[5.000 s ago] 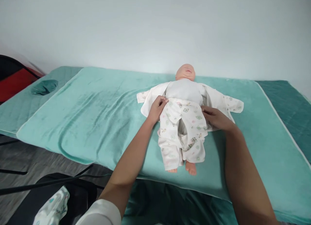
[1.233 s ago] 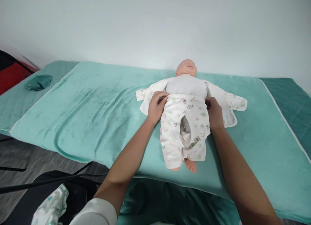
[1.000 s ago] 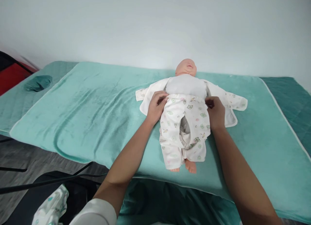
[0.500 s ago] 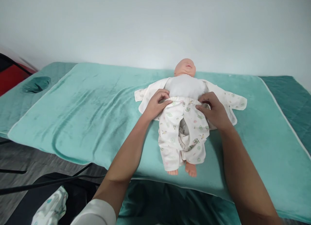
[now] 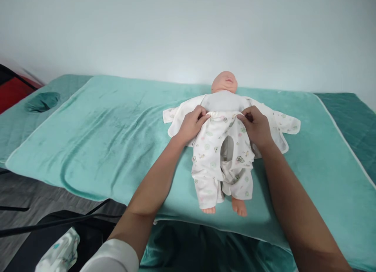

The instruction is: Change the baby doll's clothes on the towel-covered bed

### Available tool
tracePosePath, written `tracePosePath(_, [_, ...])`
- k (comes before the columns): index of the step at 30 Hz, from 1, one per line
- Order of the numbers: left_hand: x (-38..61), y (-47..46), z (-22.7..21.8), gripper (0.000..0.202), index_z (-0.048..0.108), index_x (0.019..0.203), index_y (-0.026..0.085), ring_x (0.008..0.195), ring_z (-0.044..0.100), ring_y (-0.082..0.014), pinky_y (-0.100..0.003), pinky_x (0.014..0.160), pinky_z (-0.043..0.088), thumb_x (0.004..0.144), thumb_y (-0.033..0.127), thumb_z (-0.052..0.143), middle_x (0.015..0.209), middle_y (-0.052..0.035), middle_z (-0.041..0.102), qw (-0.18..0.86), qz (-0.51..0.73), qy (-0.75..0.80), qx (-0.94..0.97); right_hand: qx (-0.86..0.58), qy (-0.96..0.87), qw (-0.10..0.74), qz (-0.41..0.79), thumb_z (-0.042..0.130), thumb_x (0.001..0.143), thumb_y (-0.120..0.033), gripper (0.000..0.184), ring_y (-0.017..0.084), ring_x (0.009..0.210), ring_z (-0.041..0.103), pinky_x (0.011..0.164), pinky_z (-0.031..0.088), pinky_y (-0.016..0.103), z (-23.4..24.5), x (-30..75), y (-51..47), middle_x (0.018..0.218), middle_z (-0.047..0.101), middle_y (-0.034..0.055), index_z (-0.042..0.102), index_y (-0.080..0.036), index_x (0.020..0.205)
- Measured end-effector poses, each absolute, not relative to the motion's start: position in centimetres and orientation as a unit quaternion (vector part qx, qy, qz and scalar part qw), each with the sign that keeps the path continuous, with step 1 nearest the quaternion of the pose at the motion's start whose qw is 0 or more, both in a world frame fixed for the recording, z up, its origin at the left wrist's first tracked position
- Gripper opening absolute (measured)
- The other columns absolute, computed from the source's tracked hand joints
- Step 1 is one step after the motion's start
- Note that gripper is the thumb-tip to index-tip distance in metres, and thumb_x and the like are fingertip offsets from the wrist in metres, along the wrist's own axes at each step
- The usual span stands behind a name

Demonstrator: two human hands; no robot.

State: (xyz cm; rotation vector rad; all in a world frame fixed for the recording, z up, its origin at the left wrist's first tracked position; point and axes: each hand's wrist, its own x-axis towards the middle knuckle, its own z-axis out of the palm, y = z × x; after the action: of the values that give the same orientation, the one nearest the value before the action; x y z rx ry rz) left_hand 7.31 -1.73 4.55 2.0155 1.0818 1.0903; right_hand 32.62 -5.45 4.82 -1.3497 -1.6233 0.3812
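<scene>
A baby doll [image 5: 225,83] lies on its back, head toward the wall and feet toward me. White patterned baby pants [image 5: 207,148] with an open crotch cover its legs; both feet stick out of the cuffs. My left hand [image 5: 192,123] pinches the waistband at its left end, and my right hand [image 5: 257,125] pinches it at the right end. The waistband lies across the doll's grey-white cloth belly. Spread open under the doll is a white baby jacket [image 5: 282,121], its sleeves stretched out to both sides.
A turquoise sheet [image 5: 88,135] with wrinkles covers the padded bed [image 5: 67,84], which has a hole at its left end. Behind stands a white wall [image 5: 176,33]. At lower left, a patterned white cloth [image 5: 60,250] rests on a black seat [image 5: 32,240].
Both hands have pulled the waistband slightly higher up the belly. The crotch opening has widened, and the doll's foot on the right has shifted to the right.
</scene>
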Motion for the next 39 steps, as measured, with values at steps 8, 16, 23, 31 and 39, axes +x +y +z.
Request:
tracePosePath(8, [9.2,3.2,3.6,0.021,0.038,0.084,0.023,0.069,0.042,-0.0127,-0.026,0.067,0.034,0.097,0.025,0.053,0.073,0.0038,0.042,0.318,0.449,0.456,0.7,-0.567,-0.601,0.466,0.316,0.069,0.082,-0.052,0.033,0.013,0.052,0.033,0.051,0.027,0.026,4.5,33.1,-1.0,0.056,0.041,-0.0057,0.05,-0.024,0.081])
tracePosePath(16, [8.7,2.6,3.1,0.018,0.048,0.095,0.023,0.092,0.055,-0.0175,-0.031,0.086,0.044,0.101,0.04,0.046,0.097,-0.0029,0.059,0.263,0.436,0.411,0.756,-0.528,-0.669,0.5,0.154,0.061,0.092,-0.051,0.03,0.022,0.093,0.058,0.083,0.046,0.037,4.4,32.7,-1.8,0.096,0.062,0.0045,0.054,-0.023,0.083])
tracePosePath(23, [8.4,4.4,4.7,0.025,0.045,0.087,0.022,0.112,0.057,-0.0224,-0.036,0.094,0.042,0.102,0.04,0.039,0.128,-0.0091,0.062,0.204,0.349,0.391,0.827,-0.47,-0.739,0.463,0.138,0.053,0.098,-0.051,0.031,0.025,0.115,0.06,0.095,0.047,0.04,5.0,33.1,-0.3,0.122,0.066,0.007,0.054,-0.024,0.083])
tracePosePath(31, [9.0,7.8,5.9,0.013,0.042,0.086,0.023,0.072,0.051,-0.0178,-0.03,0.069,0.035,0.097,0.026,0.047,0.077,-0.0001,0.056,0.2,0.309,0.49,0.79,-0.613,-0.691,0.373,0.085,0.058,0.088,-0.034,0.014,0.019,0.075,0.057,0.071,0.04,0.032,5.7,33.8,3.2,0.078,0.064,0.0009,0.056,-0.023,0.08])
tracePosePath(39, [10.2,9.1,4.5,0.004,0.055,0.094,0.021,0.076,0.054,-0.0204,-0.033,0.077,0.04,0.091,0.019,0.057,0.079,-0.0022,0.058,0.223,0.345,0.53,0.741,-0.591,-0.676,0.425,0.119,0.062,0.081,-0.027,0.012,0.02,0.075,0.054,0.072,0.043,0.033,4.6,34.1,5.5,0.075,0.062,0.0021,0.053,-0.023,0.074])
